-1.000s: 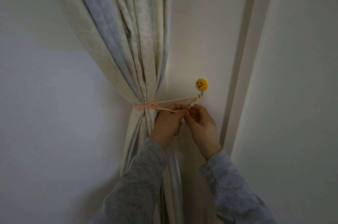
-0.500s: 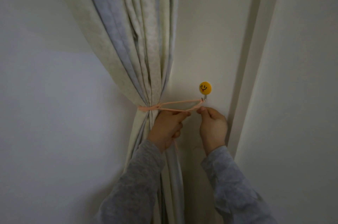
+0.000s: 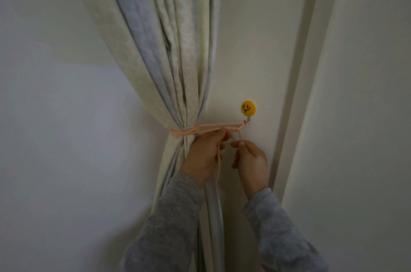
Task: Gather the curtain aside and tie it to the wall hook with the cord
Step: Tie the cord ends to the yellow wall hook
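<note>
1. Cord runs taut just above both hands, from the curtain waist on their left to the hook up and right.
2. Left hand pinches one strand; right hand pinches the loose end below the hook.
3. Thin, limp and light, it probably slips: grip near the knot.

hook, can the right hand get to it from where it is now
Probably yes. The right hand sits just below the hook, pinching the cord that runs down from it, and only bare wall lies between them. It would have to keep or drop that cord end.
</note>
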A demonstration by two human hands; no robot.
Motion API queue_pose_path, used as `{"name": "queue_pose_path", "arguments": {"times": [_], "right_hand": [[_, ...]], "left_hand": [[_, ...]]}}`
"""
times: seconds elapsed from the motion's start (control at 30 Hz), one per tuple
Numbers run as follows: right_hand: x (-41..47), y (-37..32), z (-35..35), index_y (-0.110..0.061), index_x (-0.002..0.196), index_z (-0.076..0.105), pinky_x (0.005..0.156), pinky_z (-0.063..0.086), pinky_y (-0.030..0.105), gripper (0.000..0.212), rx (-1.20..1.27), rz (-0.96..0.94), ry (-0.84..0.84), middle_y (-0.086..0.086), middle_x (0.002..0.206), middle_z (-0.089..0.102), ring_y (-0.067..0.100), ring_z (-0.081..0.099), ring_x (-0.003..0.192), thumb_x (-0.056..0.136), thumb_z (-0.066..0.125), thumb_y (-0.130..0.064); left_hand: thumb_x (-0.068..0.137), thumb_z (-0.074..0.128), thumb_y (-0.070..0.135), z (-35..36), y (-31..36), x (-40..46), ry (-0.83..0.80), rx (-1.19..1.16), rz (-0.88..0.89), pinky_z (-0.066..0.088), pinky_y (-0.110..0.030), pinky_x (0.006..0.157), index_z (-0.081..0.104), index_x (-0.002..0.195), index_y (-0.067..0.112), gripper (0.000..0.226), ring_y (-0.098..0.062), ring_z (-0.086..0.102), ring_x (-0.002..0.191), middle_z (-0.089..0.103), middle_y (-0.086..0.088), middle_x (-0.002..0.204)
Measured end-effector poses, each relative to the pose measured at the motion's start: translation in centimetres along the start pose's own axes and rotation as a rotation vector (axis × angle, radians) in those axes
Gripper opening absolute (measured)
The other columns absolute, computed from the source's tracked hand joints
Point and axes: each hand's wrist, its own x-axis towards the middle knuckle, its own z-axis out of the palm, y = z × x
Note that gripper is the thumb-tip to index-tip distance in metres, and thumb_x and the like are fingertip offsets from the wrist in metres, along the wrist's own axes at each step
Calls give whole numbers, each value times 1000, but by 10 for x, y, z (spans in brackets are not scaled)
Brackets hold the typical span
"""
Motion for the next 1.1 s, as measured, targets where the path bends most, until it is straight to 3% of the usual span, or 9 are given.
{"name": "queue_pose_path", "arguments": {"times": [0.07, 0.17, 0.27, 0.37, 0.5, 0.6, 0.8, 0.9, 1.1], "right_hand": [[-5, -4, 4, -13, 63, 62, 58, 44, 28, 31, 66, 65, -79, 5, 54, 52, 18, 48, 55, 88, 44, -9], [-15, -9, 11, 1, 70, 63, 64, 42, 33, 25, 47, 43, -180, 12, 64, 56, 16, 50, 62, 87, 46, -8], [-21, -14, 11, -2, 73, 65, 59, 45, 21, 26, 37, 17, -201, 6, 63, 60, 9, 56, 61, 89, 48, -12], [-25, -21, 10, 1, 73, 66, 46, 41, 13, 23, 96, 49, -226, 4, 58, 57, -6, 51, 42, 87, 50, -7], [-28, -25, 6, 4, 77, 67, 43, 36, 6, 18, 63, -10, -151, 18, 66, 62, -2, 49, 48, 84, 56, -7], [-30, -26, 5, 0, 74, 59, 45, 37, 12, 10, 162, -45, -39, 7, 60, 54, -2, 47, 47, 83, 54, -2], [-21, -24, 9, -2, 82, 58, 55, 45, 18, 2, 223, -18, -213, 5, 62, 56, 5, 53, 54, 82, 57, -3], [-18, -20, 10, -4, 75, 59, 51, 49, 20, 13, 376, 100, -283, 2, 54, 62, 8, 57, 51, 86, 52, -3], [-5, -19, 3, -12, 67, 52, 30, 24, 15, 19, 399, 341, -272, 3, 53, 41, 5, 33, 32, 81, 45, -2]], "left_hand": [[90, 45, 19, -2, -1, 0, -14, 31, 5, 40, -25, 65, 65, 70, 19, 28, -10, 56, 76, 64, 3, 81], [88, 46, 18, -3, 1, 0, -77, 27, 11, 46, -21, 55, 69, 71, 17, 28, -12, 60, 72, 68, -1, 83], [88, 46, 18, -4, 2, -2, -82, 67, 42, 48, -11, 53, 72, 70, 21, 31, -4, 65, 72, 74, 8, 78], [89, 45, 14, -4, 0, 0, -54, 78, 83, 47, -18, 66, 72, 62, 23, 39, -1, 65, 72, 73, 14, 64], [90, 46, 15, -5, -2, 1, -48, 82, 97, 47, -25, 73, 71, 64, 22, 37, -12, 58, 75, 71, 14, 61], [89, 48, 16, -5, -2, 1, -43, 85, 96, 49, -31, 78, 71, 70, 20, 30, -18, 60, 79, 71, 10, 65], [91, 44, 8, -1, 1, 0, -75, -6, 68, 50, -19, 55, 66, 73, 11, 28, -4, 65, 54, 70, 7, 54], [91, 44, 10, -2, 0, 0, -73, 14, 50, 44, -14, 44, 66, 72, 13, 30, -7, 61, 49, 68, 7, 52], [84, 49, 9, -2, -4, 6, 38, 220, 63, 34, -18, 46, 66, 64, 21, 29, 4, 47, 40, 60, 7, 59]]}}
